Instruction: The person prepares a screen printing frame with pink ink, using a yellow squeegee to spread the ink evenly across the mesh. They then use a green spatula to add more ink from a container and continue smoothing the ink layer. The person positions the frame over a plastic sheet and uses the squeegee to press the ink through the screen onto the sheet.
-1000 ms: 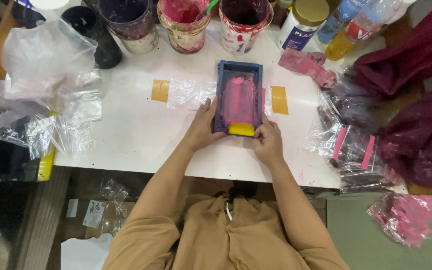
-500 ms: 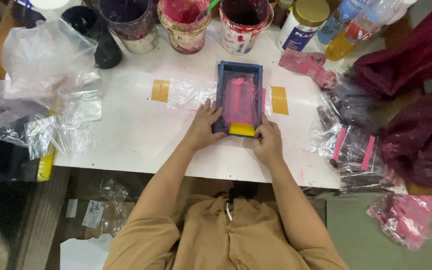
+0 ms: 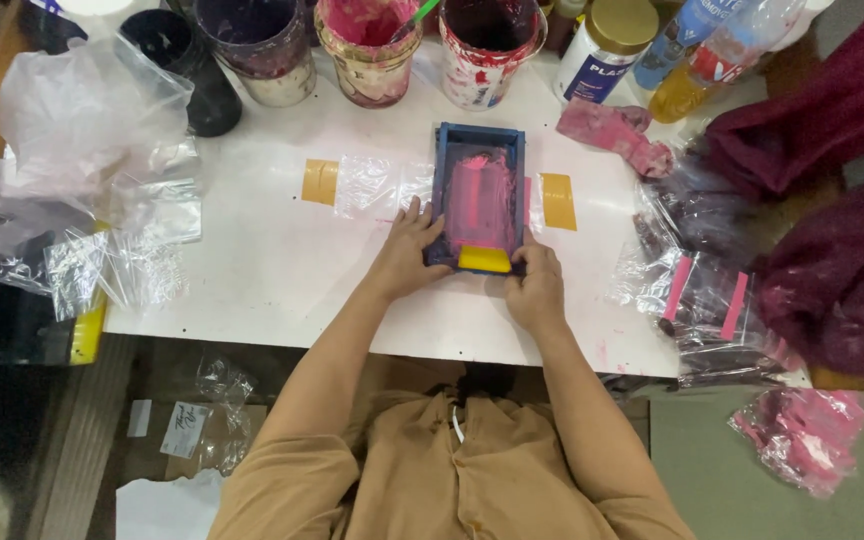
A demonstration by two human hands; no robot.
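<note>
Two hands engaged: blue printing frame (image 3: 479,140) being pinned flat by left hand (image 3: 407,255); yellow squeegee (image 3: 484,259) being gripped by right hand (image 3: 535,290); even pressure advised, frame kept from sliding.

We're looking at small print workshop: paint-stained pots (image 3: 367,45) crowding white table (image 3: 252,270), pink-inked screen frame (image 3: 479,200), plastic bags (image 3: 82,170) piling around.

Blue-framed screen (image 3: 479,199) lies flat on white table, its mesh smeared w/ pink ink, left hand (image 3: 412,252) pressed on its near-left edge. Yellow squeegee (image 3: 484,259) sits at frame's near end, just left of right hand (image 3: 536,286) fingertips.
</note>
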